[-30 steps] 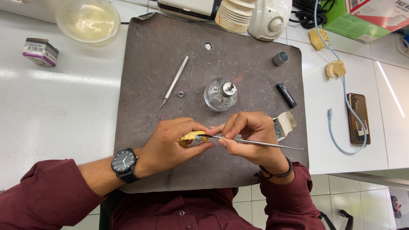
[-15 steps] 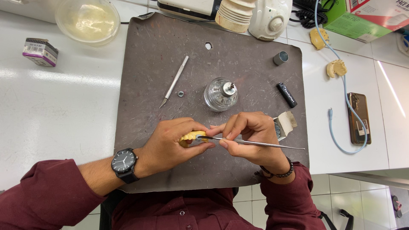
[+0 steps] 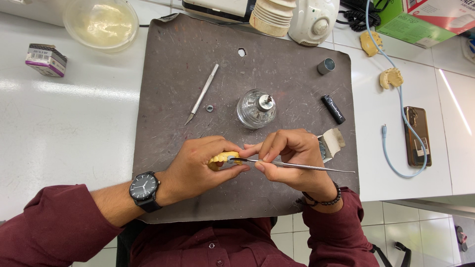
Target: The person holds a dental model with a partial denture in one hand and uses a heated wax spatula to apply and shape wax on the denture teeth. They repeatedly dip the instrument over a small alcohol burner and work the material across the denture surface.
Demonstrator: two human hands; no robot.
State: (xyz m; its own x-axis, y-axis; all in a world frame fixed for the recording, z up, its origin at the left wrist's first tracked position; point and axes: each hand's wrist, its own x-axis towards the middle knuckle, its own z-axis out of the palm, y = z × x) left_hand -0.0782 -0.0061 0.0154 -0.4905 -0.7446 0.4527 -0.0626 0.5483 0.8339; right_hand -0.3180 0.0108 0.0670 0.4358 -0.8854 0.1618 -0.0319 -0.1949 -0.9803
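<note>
Little has shifted since the earlier frame: my left hand (image 3: pixel 200 165) still cups the yellow dental cast (image 3: pixel 223 157), fingers closed around its base, and my right hand (image 3: pixel 292 160) keeps a pen-like pinch on the thin metal carving tool (image 3: pixel 302 166), tip touching the cast between both sets of fingers. I judge the cast light, stiff and brittle, best held by its thick base; the glass burner (image 3: pixel 256 108) stands just beyond them on the grey mat (image 3: pixel 168 74).

yellow cast (image 3: pixel 221 158) mostly hidden in left hand (image 3: pixel 200 168), tool tip (image 3: pixel 232 159) obscured, green box (image 3: pixel 420 17) cut off at top edge
</note>
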